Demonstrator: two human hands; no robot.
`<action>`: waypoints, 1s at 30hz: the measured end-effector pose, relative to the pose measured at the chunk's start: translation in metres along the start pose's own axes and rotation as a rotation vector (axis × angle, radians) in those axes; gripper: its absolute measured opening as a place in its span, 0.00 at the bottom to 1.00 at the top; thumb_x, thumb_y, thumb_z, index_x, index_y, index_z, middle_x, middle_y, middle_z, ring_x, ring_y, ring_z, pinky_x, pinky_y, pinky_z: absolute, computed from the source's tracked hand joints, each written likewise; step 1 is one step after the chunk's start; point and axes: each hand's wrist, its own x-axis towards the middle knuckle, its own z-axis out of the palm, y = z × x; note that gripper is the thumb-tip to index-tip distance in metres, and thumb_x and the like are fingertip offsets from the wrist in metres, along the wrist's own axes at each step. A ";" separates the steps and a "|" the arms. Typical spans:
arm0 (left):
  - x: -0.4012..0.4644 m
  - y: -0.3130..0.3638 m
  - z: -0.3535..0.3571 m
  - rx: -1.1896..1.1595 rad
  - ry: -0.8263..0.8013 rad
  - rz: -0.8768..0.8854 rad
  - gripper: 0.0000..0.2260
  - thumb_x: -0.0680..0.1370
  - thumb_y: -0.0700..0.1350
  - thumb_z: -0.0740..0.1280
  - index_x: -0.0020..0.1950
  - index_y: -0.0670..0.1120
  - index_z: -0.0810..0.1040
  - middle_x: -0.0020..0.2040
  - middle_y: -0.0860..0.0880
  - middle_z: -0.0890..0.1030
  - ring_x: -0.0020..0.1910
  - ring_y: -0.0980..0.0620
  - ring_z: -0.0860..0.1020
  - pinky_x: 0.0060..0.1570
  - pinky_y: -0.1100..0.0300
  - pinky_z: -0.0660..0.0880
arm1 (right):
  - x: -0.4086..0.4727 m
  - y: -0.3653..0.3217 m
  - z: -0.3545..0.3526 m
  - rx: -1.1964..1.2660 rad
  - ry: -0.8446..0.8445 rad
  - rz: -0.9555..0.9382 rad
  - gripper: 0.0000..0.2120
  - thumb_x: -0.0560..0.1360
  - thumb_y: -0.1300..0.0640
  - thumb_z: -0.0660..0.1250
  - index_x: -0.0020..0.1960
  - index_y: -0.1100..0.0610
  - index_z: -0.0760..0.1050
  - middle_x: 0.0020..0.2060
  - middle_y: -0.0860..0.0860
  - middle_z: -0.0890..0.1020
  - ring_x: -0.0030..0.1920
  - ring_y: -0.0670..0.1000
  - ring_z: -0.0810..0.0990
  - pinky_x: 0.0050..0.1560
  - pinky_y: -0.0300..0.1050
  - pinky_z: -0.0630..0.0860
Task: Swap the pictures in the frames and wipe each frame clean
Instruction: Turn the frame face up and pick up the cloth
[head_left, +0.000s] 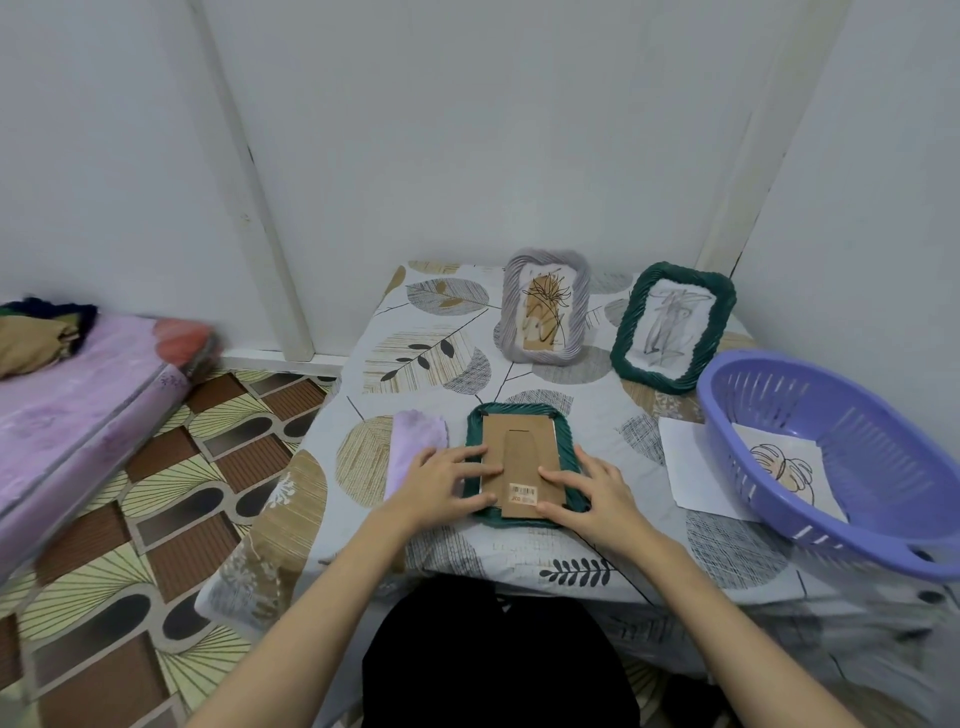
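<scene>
I note the green frame (524, 465) lying face down at the near edge of the table, my left hand (441, 480) and right hand (592, 488) resting spread-fingered on its cardboard back (522, 457), gripping nothing, presumably to work the backing.

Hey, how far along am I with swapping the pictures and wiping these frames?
Early to midway, judging by the layout. In hand: the green frame lies face down, left hand and right hand working at its cardboard back. A loose picture sits in the purple basket. Left: the grey frame and dark green frame stand untouched, pictures inside. The lilac cloth lies idle; whether anything has been wiped can't be told.
</scene>
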 end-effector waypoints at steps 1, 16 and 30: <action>0.000 0.000 -0.002 -0.035 0.008 -0.007 0.23 0.74 0.60 0.64 0.67 0.57 0.71 0.73 0.55 0.65 0.71 0.55 0.63 0.73 0.49 0.53 | 0.000 0.000 0.000 0.003 -0.001 0.000 0.24 0.69 0.38 0.67 0.64 0.36 0.68 0.76 0.50 0.53 0.73 0.53 0.51 0.72 0.56 0.54; 0.016 0.016 0.001 -0.037 0.049 -0.244 0.35 0.69 0.55 0.73 0.72 0.49 0.63 0.67 0.46 0.71 0.67 0.46 0.66 0.66 0.54 0.61 | -0.008 -0.006 0.005 0.015 0.030 0.030 0.30 0.70 0.35 0.64 0.70 0.40 0.63 0.75 0.54 0.56 0.74 0.54 0.52 0.73 0.53 0.53; 0.004 0.075 -0.045 -1.080 0.297 -0.128 0.26 0.71 0.26 0.66 0.67 0.42 0.71 0.61 0.46 0.77 0.47 0.55 0.79 0.41 0.66 0.79 | -0.002 -0.056 -0.033 0.543 0.167 -0.070 0.21 0.80 0.54 0.58 0.66 0.33 0.58 0.55 0.51 0.75 0.43 0.46 0.72 0.44 0.36 0.71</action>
